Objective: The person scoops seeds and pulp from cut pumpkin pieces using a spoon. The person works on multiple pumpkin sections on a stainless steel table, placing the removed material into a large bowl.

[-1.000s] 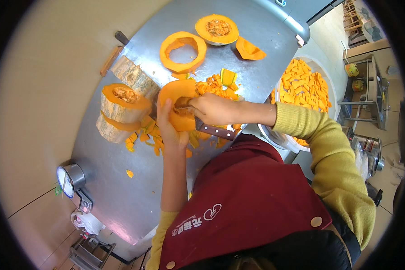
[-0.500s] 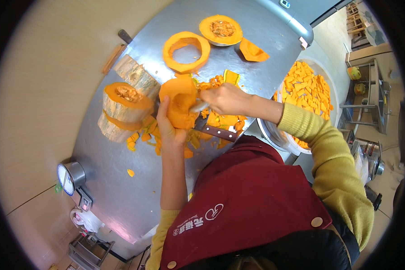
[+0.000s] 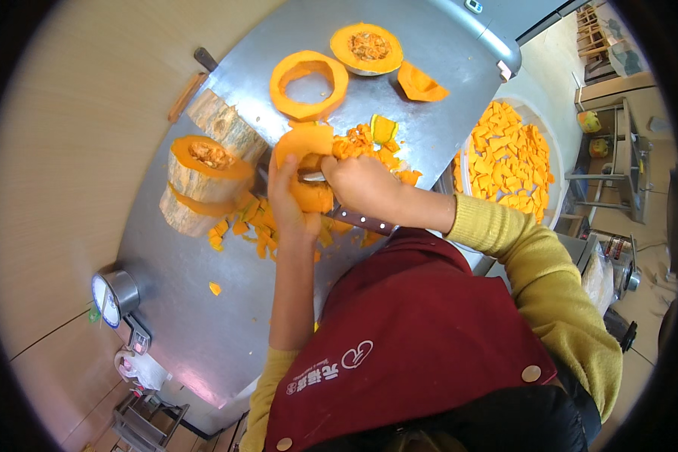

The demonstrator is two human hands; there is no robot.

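My left hand (image 3: 290,207) is wrapped round a hollow piece of peeled orange pumpkin (image 3: 309,141) and holds it above the metal table. My right hand (image 3: 365,184) is closed round a metal spoon (image 3: 313,177), whose shiny end sits inside the hollow; its handle is hidden in my fist. Beneath both hands lie pumpkin peelings (image 3: 260,226) and stringy scraps (image 3: 358,142). A knife (image 3: 363,220) with a dark riveted handle rests close below my right hand, its blade mostly covered. Left of my left hand stand unpeeled pumpkin pieces (image 3: 207,169), one showing seeds.
Farther back on the table (image 3: 181,301) are a peeled pumpkin ring (image 3: 285,96), a seeded half (image 3: 368,50) and a wedge (image 3: 422,83). A tub of pumpkin chunks (image 3: 505,162) stands at the right. A metal pot (image 3: 120,294) is by the left edge, another knife (image 3: 206,59) by the wall.
My right hand has moved left and slightly down, taking the spoon deeper into the hollow. The pumpkin piece has turned in my left hand, and its opening looks wider.
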